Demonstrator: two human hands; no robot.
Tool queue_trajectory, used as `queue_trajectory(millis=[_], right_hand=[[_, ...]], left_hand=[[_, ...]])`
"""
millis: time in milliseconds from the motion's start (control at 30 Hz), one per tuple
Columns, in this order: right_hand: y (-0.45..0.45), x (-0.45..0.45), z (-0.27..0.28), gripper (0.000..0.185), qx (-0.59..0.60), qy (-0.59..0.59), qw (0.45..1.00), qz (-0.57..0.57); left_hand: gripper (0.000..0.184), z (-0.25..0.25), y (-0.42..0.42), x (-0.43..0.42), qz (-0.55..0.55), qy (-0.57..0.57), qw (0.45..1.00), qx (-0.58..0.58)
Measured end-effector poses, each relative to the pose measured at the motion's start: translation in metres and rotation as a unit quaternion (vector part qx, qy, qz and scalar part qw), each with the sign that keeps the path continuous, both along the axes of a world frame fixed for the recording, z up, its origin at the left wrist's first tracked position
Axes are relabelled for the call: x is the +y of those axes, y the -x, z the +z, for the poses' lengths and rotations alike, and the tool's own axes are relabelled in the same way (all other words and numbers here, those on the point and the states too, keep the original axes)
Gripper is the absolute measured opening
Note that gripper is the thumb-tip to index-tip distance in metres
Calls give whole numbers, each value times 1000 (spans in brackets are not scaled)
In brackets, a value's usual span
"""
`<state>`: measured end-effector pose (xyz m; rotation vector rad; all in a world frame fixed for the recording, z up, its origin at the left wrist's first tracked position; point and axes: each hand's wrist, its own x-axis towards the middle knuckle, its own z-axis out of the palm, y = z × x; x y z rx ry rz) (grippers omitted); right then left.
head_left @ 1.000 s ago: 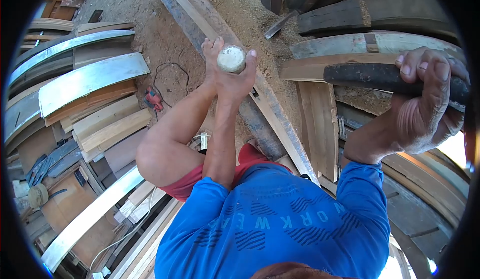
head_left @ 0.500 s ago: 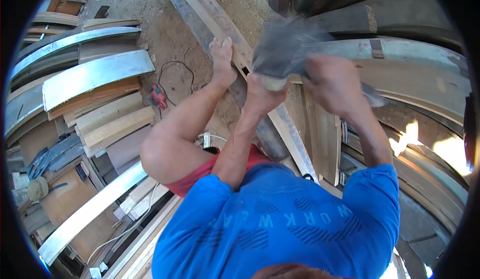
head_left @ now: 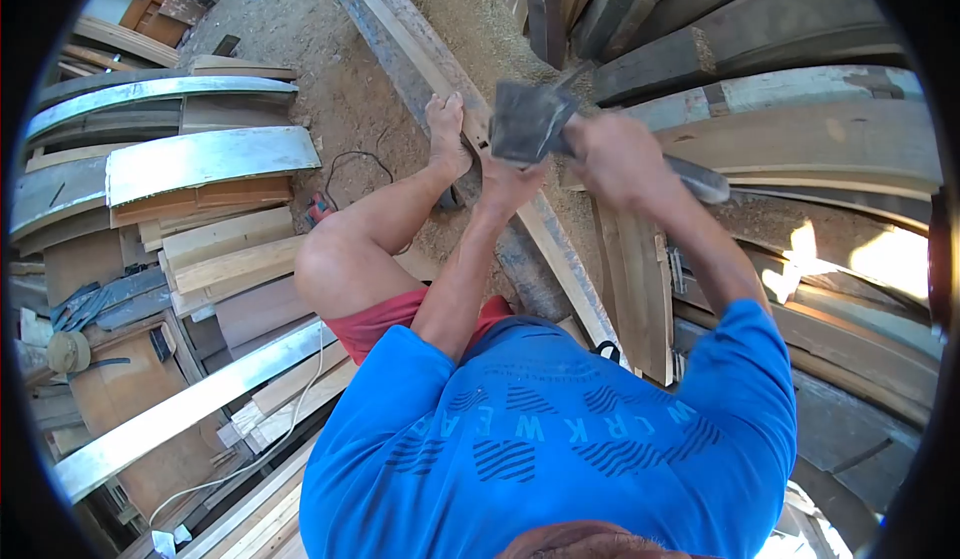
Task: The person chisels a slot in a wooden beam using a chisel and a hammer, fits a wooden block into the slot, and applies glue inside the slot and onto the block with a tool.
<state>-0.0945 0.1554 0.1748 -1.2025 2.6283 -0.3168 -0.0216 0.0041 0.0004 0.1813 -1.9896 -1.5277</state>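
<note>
My right hand (head_left: 622, 162) is closed around the handle of a dark mallet (head_left: 532, 124), whose grip end sticks out to the right. The blocky mallet head hangs just above my left hand (head_left: 513, 187). That hand is closed, and the mallet head hides what it holds. Both are over a long light wooden strip (head_left: 560, 257) with a small dark slot near my left hand. The strip lies along a worn, blue-grey beam (head_left: 525, 264). My bare foot (head_left: 447, 134) rests on the strip beside the slot.
A red power tool (head_left: 319, 209) with a dark cord lies on the dirt floor left of my leg. Stacked boards (head_left: 235, 249) fill the left side. Thick timbers (head_left: 800, 139) stand at the right. A pale cable (head_left: 300, 399) crosses the boards at lower left.
My right hand has swung the mallet from the far right to above my left hand. The round-topped object in my left hand, visible earlier, is now covered by the mallet head.
</note>
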Motion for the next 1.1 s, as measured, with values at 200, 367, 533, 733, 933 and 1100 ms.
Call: queue_trajectory(millis=[200,367,533,733,933,1100], right_hand=[[12,12,69,22,74,417,903,-74],[26,2,22,9,143,560,816,-17],[-1,10,-27,32,56,38,997,-35],[-5,23,61,29,-13,472,872,-125],[9,12,113,11,63,719,684,-109],[-28,14,-48,25,-29,42,996,-68]], left_hand=[[19,-6,-3,-3,-12,14,996,-92],[20,-9,-2,-5,-21,-8,994,-106],[23,-5,2,-2,29,24,999,-19],[30,-4,26,-14,169,131,974,-79],[25,-19,-3,4,58,-11,992,-115],[21,-16,-2,5,36,35,998,-22]])
